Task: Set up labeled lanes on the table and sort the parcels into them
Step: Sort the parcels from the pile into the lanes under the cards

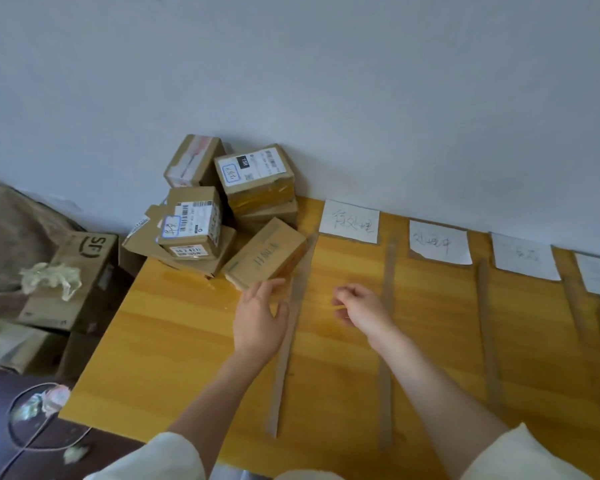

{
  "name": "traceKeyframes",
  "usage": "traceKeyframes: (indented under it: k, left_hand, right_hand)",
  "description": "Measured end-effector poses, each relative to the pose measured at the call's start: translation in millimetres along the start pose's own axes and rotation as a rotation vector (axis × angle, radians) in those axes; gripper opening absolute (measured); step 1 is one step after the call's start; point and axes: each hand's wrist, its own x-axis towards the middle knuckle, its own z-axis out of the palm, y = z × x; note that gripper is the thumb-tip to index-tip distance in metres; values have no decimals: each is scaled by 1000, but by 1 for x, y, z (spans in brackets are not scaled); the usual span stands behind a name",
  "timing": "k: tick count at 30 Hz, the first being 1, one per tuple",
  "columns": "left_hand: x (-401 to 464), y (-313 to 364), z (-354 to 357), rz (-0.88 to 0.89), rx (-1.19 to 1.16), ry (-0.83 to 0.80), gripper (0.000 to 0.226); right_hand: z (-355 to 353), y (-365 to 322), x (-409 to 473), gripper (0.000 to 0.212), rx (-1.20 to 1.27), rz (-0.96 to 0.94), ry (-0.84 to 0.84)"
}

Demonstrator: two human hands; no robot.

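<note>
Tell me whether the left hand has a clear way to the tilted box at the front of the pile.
Probably yes. The left hand is open, its fingertips already at the near edge of the tilted box. Nothing lies between them, and the right hand is off to the side.

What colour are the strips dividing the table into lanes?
Dull cardboard brown strips against the yellow-orange wooden table; the head view shows them.

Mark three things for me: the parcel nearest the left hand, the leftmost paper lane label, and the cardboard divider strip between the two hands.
Nearest parcel (265, 254), head view, on its top cardboard face.
Leftmost paper label (350, 221), head view, on the handwritten middle.
Cardboard divider strip (284, 358), head view, on its mid-length.
</note>
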Motion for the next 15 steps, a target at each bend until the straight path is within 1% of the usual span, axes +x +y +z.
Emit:
traceKeyframes:
  k: [2, 6, 10, 15]
  left_hand:
    - [21, -3, -18, 36, -2, 38, 35]
    - [58, -3, -42, 58, -48, 62, 45]
    - [87, 1, -51, -2, -73, 49, 50]
    - [114, 4, -50, -113, -177, -13, 53]
  right_hand:
    - [14, -20, 6, 14, -34, -47, 5]
    - [35, -60, 27, 8, -61, -116, 3]
    - [47, -100, 56, 30, -76, -143, 28]
    - [60, -141, 95, 46, -96, -155, 59]
